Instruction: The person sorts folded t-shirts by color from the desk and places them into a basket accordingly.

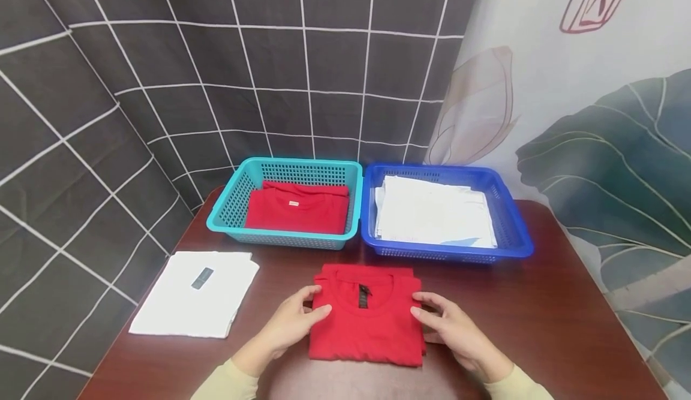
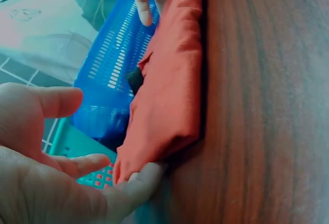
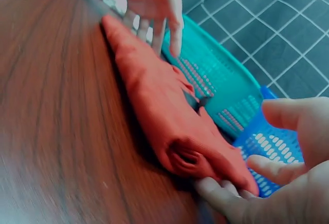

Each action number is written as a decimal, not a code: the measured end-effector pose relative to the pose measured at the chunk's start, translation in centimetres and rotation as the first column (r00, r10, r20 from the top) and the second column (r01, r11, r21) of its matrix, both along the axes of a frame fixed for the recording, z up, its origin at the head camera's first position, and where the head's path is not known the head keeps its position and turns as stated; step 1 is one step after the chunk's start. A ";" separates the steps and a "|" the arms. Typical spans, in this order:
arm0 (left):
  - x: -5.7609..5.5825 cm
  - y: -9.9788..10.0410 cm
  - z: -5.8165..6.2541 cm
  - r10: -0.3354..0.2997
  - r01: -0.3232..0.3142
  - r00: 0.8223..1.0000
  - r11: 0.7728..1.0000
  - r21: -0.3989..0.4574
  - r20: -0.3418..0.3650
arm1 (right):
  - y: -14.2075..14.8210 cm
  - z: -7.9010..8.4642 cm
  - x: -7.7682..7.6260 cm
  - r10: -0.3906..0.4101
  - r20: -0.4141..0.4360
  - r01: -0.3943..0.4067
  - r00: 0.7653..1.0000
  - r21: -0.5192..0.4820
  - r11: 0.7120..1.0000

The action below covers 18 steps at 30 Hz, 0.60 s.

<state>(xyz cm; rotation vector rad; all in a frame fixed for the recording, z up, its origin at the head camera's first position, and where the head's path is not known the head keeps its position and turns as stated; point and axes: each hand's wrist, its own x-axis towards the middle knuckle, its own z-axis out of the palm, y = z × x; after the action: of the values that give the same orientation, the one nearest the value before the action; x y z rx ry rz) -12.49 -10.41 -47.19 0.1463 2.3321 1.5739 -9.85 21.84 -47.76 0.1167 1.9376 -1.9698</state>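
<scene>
A folded red T-shirt (image 1: 369, 331) with a dark neck label lies on the table between both hands. At its left edge is my left hand (image 1: 294, 322), thumb and index finger spread apart. In the left wrist view its lower fingers (image 2: 141, 183) touch the shirt's end, while the thumb is away from the cloth. My right hand (image 1: 456, 331) is at the opposite edge with thumb and fingers spread. Its lower fingers (image 3: 221, 193) are at the underside of the shirt's rolled end in the right wrist view.
Behind the shirt stand a teal basket (image 1: 283, 238) with folded red shirts (image 1: 297, 214) and a blue basket (image 1: 515, 226) with folded white shirts (image 1: 434, 211). A folded white shirt (image 1: 210, 304) with a grey label lies at the left on the brown table (image 1: 545, 328).
</scene>
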 end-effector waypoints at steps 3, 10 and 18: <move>-0.1 0.4 -0.3 0.017 -0.024 0.998 0.994 0.106 0.068 | -0.3 -0.2 -0.1 -0.017 0.053 0.022 0.998 -0.089 0.996; -1.1 1.6 -1.0 -0.034 -0.079 0.964 0.912 0.403 0.266 | -1.2 -0.7 -1.1 0.010 0.071 0.000 0.997 -0.140 0.990; -1.7 2.6 -1.5 -0.022 -0.022 0.987 0.964 0.264 0.162 | -1.8 -1.3 -1.9 0.048 -0.085 -0.040 0.995 0.083 0.996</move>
<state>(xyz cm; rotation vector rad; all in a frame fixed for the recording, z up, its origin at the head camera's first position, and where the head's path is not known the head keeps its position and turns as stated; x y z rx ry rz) -14.16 -7.81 -48.70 0.0745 1.9920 1.8197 -11.79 19.99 -49.06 0.0093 2.0574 -1.8982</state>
